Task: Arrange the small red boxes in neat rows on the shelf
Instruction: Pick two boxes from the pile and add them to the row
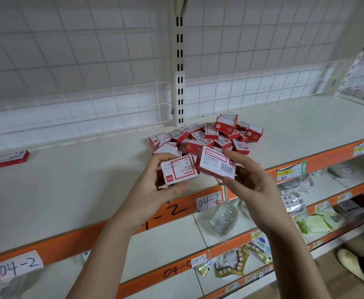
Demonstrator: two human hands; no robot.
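A loose pile of small red-and-white boxes (207,137) lies on the white shelf (69,180) near the upright post. My left hand (155,190) grips one small box (180,169) in front of the pile, above the shelf's front edge. My right hand (250,182) holds a second small box (216,164) right beside the first, barcode side up. The two held boxes nearly touch. A short row of red boxes (5,159) lies flat at the far left of the shelf.
A wire grid backs the shelf, with a slotted upright post (179,72) behind the pile. The orange front rail (90,238) carries handwritten labels. Lower shelves hold a glass jar (224,219), plastic-wrapped items and packets. A shoe (357,270) shows at the bottom right.
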